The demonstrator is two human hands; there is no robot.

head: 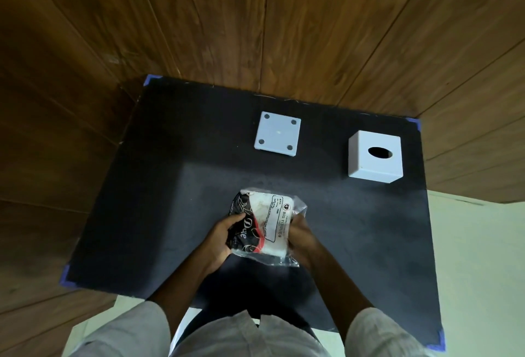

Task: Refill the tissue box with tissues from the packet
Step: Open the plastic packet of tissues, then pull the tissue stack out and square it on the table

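Head view shows both hands holding the tissue packet near the 6 o'clock side of the bench. The left hand has a tight grip on its dark end, and the right hand holds the clear end. The plastic looks slippery, so a hard pull could spill tissues. The tissue box sits at 2 o'clock, close to the bench edge, and its base lies at 12. Between them is open room.
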